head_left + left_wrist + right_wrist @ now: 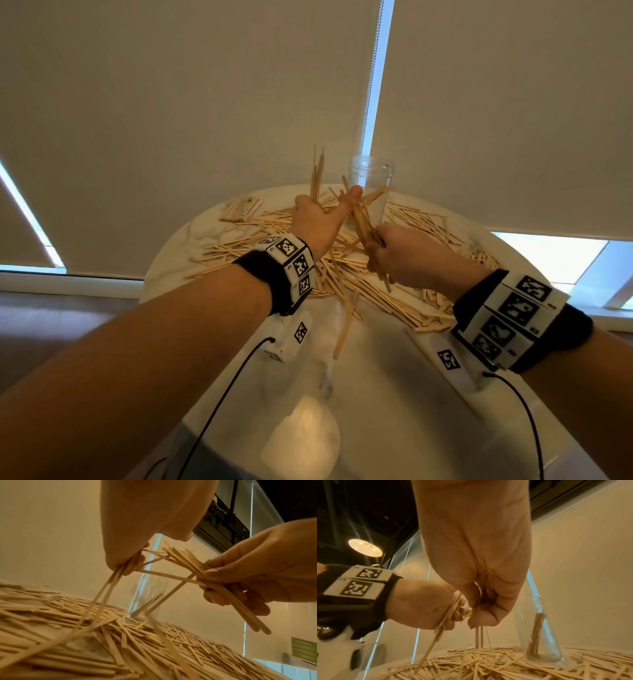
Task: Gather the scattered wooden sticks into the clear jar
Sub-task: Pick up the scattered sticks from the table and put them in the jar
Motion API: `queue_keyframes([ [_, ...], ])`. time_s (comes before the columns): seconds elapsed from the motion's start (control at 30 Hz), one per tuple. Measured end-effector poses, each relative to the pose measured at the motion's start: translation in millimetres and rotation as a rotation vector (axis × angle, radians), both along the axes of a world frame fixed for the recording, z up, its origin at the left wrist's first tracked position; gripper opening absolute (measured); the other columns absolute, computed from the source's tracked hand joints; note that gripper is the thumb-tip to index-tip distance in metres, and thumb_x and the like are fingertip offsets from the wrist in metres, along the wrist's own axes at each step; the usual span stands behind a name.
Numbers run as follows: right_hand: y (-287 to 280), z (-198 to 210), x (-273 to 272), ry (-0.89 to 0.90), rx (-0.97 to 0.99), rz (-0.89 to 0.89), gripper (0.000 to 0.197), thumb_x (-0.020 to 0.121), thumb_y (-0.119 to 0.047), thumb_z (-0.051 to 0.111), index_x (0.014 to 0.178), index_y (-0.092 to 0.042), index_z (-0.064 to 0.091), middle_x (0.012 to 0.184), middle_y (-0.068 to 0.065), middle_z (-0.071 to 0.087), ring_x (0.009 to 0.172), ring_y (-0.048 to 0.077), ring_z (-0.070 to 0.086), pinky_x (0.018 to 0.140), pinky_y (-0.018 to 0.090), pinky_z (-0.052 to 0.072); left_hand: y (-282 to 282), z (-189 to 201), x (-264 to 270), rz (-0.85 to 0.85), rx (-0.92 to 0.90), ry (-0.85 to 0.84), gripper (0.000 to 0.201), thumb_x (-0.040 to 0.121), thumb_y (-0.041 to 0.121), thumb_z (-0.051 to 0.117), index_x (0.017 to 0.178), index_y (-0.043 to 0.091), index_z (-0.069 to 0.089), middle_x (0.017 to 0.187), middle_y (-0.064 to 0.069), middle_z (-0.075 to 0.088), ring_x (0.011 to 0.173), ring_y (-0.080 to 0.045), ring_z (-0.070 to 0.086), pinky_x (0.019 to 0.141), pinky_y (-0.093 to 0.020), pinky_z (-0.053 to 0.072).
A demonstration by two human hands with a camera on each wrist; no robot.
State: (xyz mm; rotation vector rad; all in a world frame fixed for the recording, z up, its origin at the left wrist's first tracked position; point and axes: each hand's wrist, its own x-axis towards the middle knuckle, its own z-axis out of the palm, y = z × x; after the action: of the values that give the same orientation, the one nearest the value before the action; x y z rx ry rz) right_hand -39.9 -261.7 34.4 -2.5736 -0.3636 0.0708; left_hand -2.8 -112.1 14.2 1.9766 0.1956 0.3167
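Wooden sticks (383, 291) lie strewn in a thick layer over the round marble table (376, 394). The clear jar (371, 178) stands upright at the far edge; in the right wrist view the jar (537, 628) holds several sticks. My left hand (320, 214) hovers just left of the jar and grips a few sticks (317, 174) that point upward. My right hand (394, 250) is beside it, nearer to me, and grips a thicker bundle (361, 222) that leans toward the jar. In the left wrist view the two handfuls cross (181, 578) in front of the jar (149, 597).
A wrapped packet of sticks (241, 209) lies at the table's far left. Roller blinds (205, 102) hang close behind the jar. The near part of the table shows bare marble, with one stray stick (344, 335). Cables run from both wristbands.
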Motion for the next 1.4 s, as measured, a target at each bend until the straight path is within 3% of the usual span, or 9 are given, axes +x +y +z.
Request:
queue_keyframes([
  [0.27,20.4,-7.0,1.5,-0.069,-0.003,0.036,0.020,0.101,-0.013,0.048,0.119,-0.009,0.057,0.102,0.008,0.066,0.087,0.021,0.065,0.079,0.035,0.058,-11.6,-9.6,-4.9,-0.126,-0.141,0.070,0.097,0.076,0.068,0.071,0.139,0.006,0.032,0.126,-0.007,0.058,0.110,-0.023,0.060,0.089,-0.033,0.045],
  [0.4,26.6,-15.4,-4.3,-0.093,0.025,0.046,0.022,0.102,-0.014,0.045,0.121,-0.010,0.053,0.096,0.009,0.067,0.083,0.024,0.067,0.078,0.042,0.060,-15.5,-11.8,-0.6,-0.134,-0.060,0.076,0.052,0.092,0.055,0.056,0.114,0.009,0.064,0.108,-0.010,0.071,0.089,-0.022,0.068,0.083,-0.035,0.054],
  [0.57,33.1,-23.2,-2.7,-0.153,0.034,0.028,0.035,0.092,-0.006,0.057,0.127,-0.011,0.052,0.099,0.008,0.068,0.086,0.023,0.067,0.078,0.039,0.059,-26.9,-6.2,2.0,0.044,-0.042,0.085,0.046,0.101,0.039,0.043,0.137,0.010,0.048,0.143,-0.009,0.025,0.104,-0.023,0.049,0.094,-0.033,0.041],
  [0.7,33.5,-28.5,-2.7,-0.184,0.093,0.027,0.022,0.095,-0.011,0.053,0.117,-0.012,0.053,0.092,0.007,0.068,0.079,0.024,0.067,0.073,0.044,0.059,-27.7,0.5,3.6,0.031,-0.235,0.155,0.052,0.099,0.039,0.044,0.142,0.009,0.044,0.143,-0.014,0.043,0.118,-0.033,0.054,0.105,-0.047,0.045],
  [0.87,32.2,-31.0,-5.4,-0.230,0.140,0.046,0.023,0.102,-0.019,0.049,0.123,-0.013,0.053,0.099,0.007,0.069,0.083,0.024,0.068,0.076,0.045,0.059,-23.9,0.8,5.9,-0.056,-0.302,0.142,0.042,0.104,0.033,0.042,0.136,0.005,0.044,0.122,-0.013,0.061,0.104,-0.028,0.061,0.096,-0.042,0.051],
  [1.0,31.1,-29.3,-5.2,-0.236,0.108,0.051,0.028,0.099,-0.024,0.057,0.125,-0.017,0.060,0.106,0.003,0.071,0.091,0.020,0.068,0.084,0.040,0.058,-13.3,-9.1,7.1,0.001,-0.322,0.000,0.026,0.104,0.016,0.043,0.129,0.012,0.038,0.101,-0.007,0.062,0.078,-0.017,0.060,0.060,-0.028,0.048],
  [1.07,31.1,-30.8,-5.5,-0.255,0.093,0.065,0.027,0.095,-0.022,0.062,0.122,-0.018,0.063,0.107,0.002,0.071,0.092,0.019,0.067,0.084,0.039,0.057,-4.3,-13.0,10.5,-0.007,-0.360,-0.057,0.036,0.100,0.010,0.045,0.133,0.014,0.032,0.088,-0.004,0.061,0.069,-0.017,0.060,0.055,-0.031,0.050],
  [1.23,27.1,-38.8,0.1,-0.176,0.024,-0.008,0.022,0.092,-0.025,0.068,0.110,-0.017,0.058,0.099,0.001,0.068,0.088,0.019,0.066,0.082,0.041,0.058,5.8,-10.9,10.9,-0.180,-0.579,-0.152,0.010,0.106,0.018,0.045,0.106,0.008,0.048,0.074,-0.001,0.052,0.051,-0.008,0.049,0.061,-0.035,0.052],
  [1.4,19.9,-9.4,5.5,-0.277,0.192,-0.033,0.041,0.104,-0.030,0.046,0.143,-0.017,0.044,0.122,0.006,0.066,0.099,0.018,0.066,0.089,0.039,0.056,10.9,-8.9,0.5,-0.289,-0.486,-0.117,0.035,0.099,0.050,0.053,0.097,0.015,0.052,0.065,0.006,0.046,0.051,-0.008,0.042,0.051,-0.027,0.042],
])
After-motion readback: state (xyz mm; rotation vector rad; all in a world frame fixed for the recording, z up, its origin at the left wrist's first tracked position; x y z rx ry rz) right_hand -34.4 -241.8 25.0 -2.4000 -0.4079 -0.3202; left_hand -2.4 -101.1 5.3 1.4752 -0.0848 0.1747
